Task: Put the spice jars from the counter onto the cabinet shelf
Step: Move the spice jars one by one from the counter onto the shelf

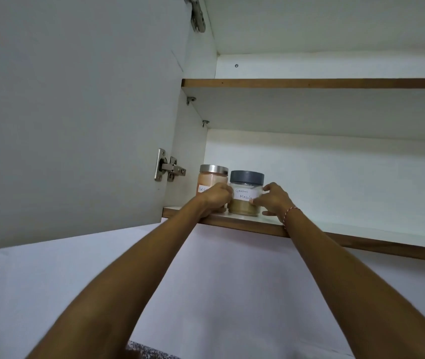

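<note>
Two spice jars stand side by side at the left end of the lower cabinet shelf (pixel 361 229). The left one (pixel 212 177) has a silver lid and orange-pink powder. The right one (pixel 246 193) has a grey lid, brown powder and a white label reading "Garam Masala". My left hand (pixel 215 196) grips the grey-lidded jar from its left side and hides the lower front of the silver-lidded jar. My right hand (pixel 273 200) holds the same jar from the right, with fingertips on its label.
The cabinet door (pixel 76 112) hangs open on the left, with its hinge (pixel 168 168) close to the jars. An upper shelf (pixel 309 83) runs above. The lower shelf stretches bare to the right. A speckled counter edge (pixel 149 352) shows at the bottom.
</note>
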